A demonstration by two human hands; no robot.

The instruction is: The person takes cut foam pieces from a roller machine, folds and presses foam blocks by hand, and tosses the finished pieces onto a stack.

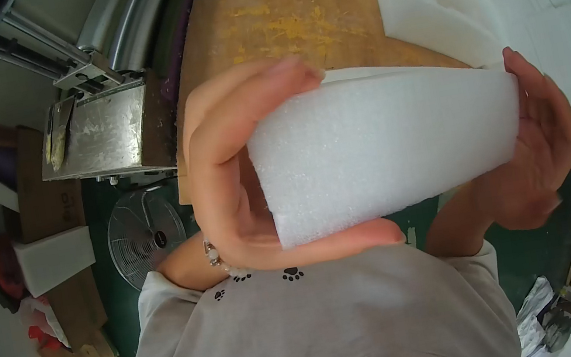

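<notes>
A: How will your foam block point(388, 143) handle?
B: Probably light, soft; cup both ends. It's by the bench point(212, 48), gripped in your left fingers point(244, 106); whether your blurred right fingers point(547, 94) grip, I can't tell.

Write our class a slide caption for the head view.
Left hand grips a white foam block, right hand at its opposite end.

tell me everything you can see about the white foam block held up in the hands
The foam block is white, thick and slab-like, with a fine, slightly glistening cellular texture, clearest near its left end. One broad face shows; its hidden sides can't be judged. It's raised near the person's torso, below the wooden tabletop in the picture. The left hand clasps its left end, fingers above, thumb below. The right hand is by the right end; firm contact is unclear.
</notes>
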